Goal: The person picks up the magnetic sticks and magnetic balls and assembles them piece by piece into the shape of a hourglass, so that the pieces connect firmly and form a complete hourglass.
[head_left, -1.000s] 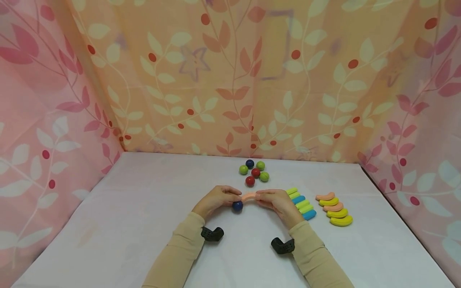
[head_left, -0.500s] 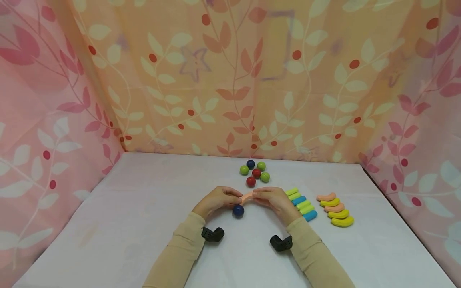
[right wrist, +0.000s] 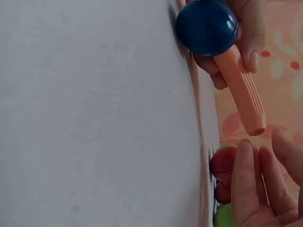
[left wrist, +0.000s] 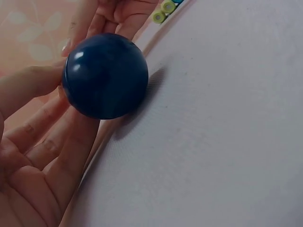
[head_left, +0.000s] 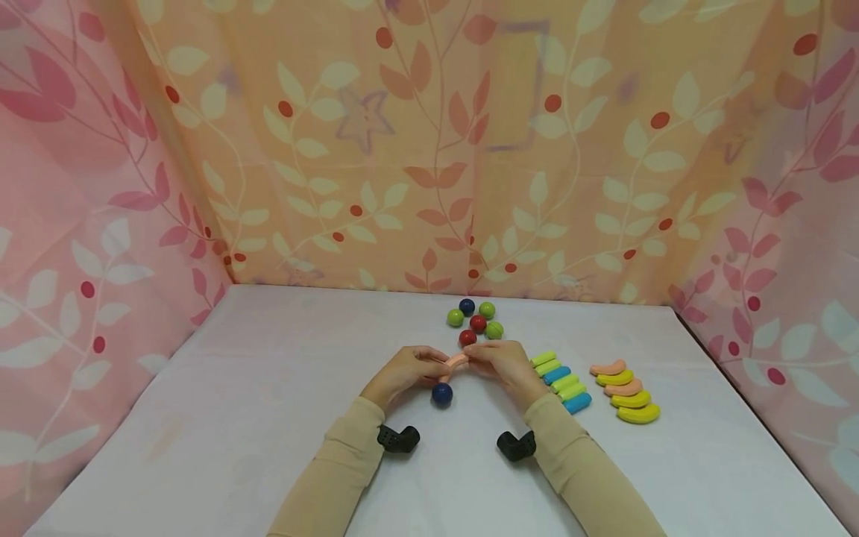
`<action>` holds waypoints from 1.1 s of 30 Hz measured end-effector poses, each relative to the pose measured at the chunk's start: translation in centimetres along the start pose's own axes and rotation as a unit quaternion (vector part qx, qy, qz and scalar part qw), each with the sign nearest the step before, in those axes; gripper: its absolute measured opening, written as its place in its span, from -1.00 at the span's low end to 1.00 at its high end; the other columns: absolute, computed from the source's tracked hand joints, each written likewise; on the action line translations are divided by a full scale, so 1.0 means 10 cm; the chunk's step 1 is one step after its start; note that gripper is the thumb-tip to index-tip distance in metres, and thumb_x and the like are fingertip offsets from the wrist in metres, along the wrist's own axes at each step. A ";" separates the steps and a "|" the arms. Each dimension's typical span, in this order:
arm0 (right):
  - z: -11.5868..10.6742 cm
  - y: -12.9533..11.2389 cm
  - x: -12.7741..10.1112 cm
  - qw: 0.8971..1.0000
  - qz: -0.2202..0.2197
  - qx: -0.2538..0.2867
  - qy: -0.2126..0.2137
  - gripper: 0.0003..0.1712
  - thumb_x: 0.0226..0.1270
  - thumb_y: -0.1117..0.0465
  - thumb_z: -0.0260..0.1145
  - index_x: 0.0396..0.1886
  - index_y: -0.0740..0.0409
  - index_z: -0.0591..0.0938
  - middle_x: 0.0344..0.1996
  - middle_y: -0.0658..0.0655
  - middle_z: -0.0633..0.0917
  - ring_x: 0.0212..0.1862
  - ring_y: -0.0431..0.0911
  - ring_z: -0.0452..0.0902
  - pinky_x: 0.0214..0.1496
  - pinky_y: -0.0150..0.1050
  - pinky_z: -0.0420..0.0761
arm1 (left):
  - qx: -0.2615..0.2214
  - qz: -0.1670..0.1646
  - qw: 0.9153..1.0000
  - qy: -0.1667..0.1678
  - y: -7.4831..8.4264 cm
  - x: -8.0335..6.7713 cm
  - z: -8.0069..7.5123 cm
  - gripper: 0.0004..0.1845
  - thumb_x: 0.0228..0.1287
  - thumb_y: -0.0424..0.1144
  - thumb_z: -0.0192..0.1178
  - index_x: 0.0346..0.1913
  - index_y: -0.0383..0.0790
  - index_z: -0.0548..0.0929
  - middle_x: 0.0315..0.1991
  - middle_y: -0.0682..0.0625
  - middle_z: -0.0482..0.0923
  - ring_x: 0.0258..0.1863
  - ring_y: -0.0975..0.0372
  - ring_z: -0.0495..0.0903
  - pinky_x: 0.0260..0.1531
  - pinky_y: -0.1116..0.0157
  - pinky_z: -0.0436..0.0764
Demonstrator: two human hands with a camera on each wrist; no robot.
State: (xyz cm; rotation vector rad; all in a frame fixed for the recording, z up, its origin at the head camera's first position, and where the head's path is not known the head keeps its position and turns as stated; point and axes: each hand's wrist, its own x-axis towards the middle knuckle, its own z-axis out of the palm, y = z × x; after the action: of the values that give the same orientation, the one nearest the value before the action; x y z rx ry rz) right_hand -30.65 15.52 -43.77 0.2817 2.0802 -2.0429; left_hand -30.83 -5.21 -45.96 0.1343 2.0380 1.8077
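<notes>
In the head view my left hand (head_left: 409, 373) pinches a curved orange stick (head_left: 457, 362). A dark blue ball (head_left: 442, 394) sits at the stick's near end. The left wrist view has the ball (left wrist: 106, 75) large, hiding most of the stick and the tips of some left fingers. As the right wrist view tells, the stick (right wrist: 241, 90) has grooves along its side and a small hole in its free end. My right hand (right wrist: 265, 189) is just off that free end, fingers fairly straight, holding nothing.
Beyond the hands lies a cluster of red, green and blue balls (head_left: 477, 323). Right of my right hand is a row of yellow-green and blue short sticks (head_left: 562, 384). Farther right, curved yellow and orange pieces (head_left: 624, 391) lie in a row. Floral cloth (head_left: 429, 149) encloses the white table (head_left: 201, 418).
My right hand has moved left and slightly away from me, and has come off the orange stick. The stick has turned, with the blue ball now nearer to me, still by the left hand.
</notes>
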 end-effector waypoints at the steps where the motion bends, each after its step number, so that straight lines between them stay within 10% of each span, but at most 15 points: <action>1: 0.00 -0.01 0.02 1.000 0.000 0.005 0.022 -0.62 0.27 0.27 0.43 0.04 0.37 0.69 -0.29 0.05 0.80 -0.28 -0.24 0.72 -0.01 -0.28 0.72 | -0.002 -0.001 1.000 0.004 0.00 0.00 -0.01 -0.67 0.19 -0.27 0.40 0.00 -0.33 0.69 -0.30 0.02 0.70 -0.35 0.32 0.66 -0.22 0.40 0.68; 7: -0.06 -0.09 0.10 0.994 0.016 0.014 0.108 -0.53 0.25 0.20 0.46 0.12 0.30 0.66 -0.13 0.10 0.75 -0.31 -0.27 0.68 0.01 -0.28 0.70 | -0.019 -0.015 0.999 0.021 0.00 -0.01 -0.03 -0.62 0.18 -0.27 0.40 0.06 -0.29 0.66 -0.25 -0.03 0.67 -0.35 0.30 0.66 -0.27 0.40 0.69; 33: 0.17 -0.10 0.28 0.992 -0.009 -0.084 0.091 -0.55 0.26 0.27 0.43 0.12 0.34 0.64 0.28 0.33 0.50 0.09 0.04 0.59 0.22 -0.16 0.63 | -0.019 -0.017 0.999 0.033 -0.03 0.02 -0.06 -0.61 0.16 -0.23 0.43 0.04 -0.26 0.67 -0.20 -0.07 0.69 -0.37 0.31 0.67 -0.30 0.39 0.70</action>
State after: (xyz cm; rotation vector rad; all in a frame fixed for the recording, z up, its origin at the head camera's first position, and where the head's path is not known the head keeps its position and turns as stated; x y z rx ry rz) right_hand -33.61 13.81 -43.62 0.4354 2.3537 -1.9002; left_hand -31.20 -5.78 -46.21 0.0287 2.0371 1.8527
